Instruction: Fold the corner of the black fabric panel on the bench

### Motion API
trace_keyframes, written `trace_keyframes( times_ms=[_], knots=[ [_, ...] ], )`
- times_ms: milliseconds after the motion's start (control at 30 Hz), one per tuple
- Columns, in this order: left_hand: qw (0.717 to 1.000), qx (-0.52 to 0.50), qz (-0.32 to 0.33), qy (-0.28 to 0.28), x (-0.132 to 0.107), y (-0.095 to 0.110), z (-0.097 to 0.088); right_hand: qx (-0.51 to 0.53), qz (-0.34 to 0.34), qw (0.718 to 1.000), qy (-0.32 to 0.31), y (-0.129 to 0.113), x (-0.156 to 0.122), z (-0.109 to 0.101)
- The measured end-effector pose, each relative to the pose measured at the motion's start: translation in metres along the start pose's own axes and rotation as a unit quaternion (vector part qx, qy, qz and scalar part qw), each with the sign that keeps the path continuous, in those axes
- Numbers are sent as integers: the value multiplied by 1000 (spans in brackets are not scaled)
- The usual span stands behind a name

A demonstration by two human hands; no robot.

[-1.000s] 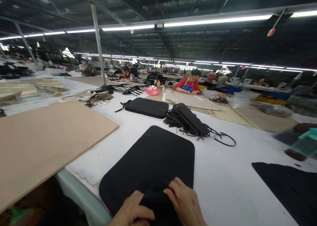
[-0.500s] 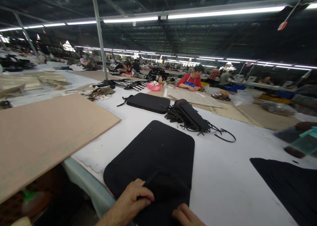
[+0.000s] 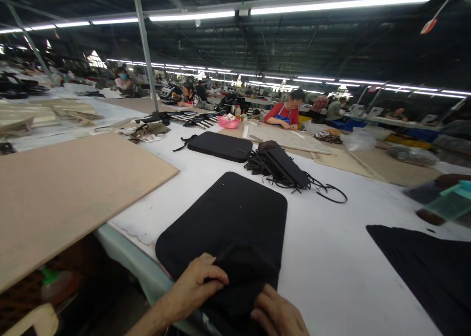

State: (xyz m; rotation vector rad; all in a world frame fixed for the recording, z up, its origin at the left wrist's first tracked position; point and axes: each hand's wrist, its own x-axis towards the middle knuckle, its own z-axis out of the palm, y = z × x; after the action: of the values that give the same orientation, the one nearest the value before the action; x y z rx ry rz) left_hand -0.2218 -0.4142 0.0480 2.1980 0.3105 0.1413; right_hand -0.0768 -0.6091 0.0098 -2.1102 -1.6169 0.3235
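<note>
Black cloth [image 3: 243, 272] at black panel's [image 3: 235, 211] near end; we are pinching it with left hand [image 3: 200, 283] and right hand [image 3: 277, 311], seemingly steadying its loose folds.

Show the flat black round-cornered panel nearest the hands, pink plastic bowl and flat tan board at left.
Flat black round-cornered panel [image 3: 228, 216], head view: bare upper face.
Pink plastic bowl [image 3: 228, 124], head view: front wall.
Flat tan board [image 3: 81, 184], head view: top surface.

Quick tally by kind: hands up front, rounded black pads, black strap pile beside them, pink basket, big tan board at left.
Left hand and right hand: 2
Near black pad and far black pad, layers uncounted: 2
Strap pile: 1
Pink basket: 1
Tan board: 1
Total: 7
</note>
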Motion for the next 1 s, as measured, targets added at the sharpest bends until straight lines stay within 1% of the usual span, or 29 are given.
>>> trace_keyframes(
  times_ms=[167,300,467,633,700,800,900,1000],
  knots=[
    [999,12,44,-10,-1,-4,-1,-20,47,999,-15,-25,7,-23],
    [998,36,55,-5,-1,-5,-2,-1,49,999,-15,-33,15,-33],
    [997,44,61,-18,-2,-1,-7,-6,54,998,7,-34,22,-34],
    [996,57,63,-21,-1,-5,-6,-36,60,997,25,-34,29,-31],
    [996,56,64,-25,0,-6,-5,-23,61,997,28,-34,28,-31],
    [997,48,59,-27,1,-6,-5,27,68,997,22,-33,23,-36],
    [998,29,55,-18,2,-6,-4,49,50,997,16,-29,15,-41],
    [999,17,47,-14,2,-6,-3,7,17,999,31,-21,9,-41]
  ],
)
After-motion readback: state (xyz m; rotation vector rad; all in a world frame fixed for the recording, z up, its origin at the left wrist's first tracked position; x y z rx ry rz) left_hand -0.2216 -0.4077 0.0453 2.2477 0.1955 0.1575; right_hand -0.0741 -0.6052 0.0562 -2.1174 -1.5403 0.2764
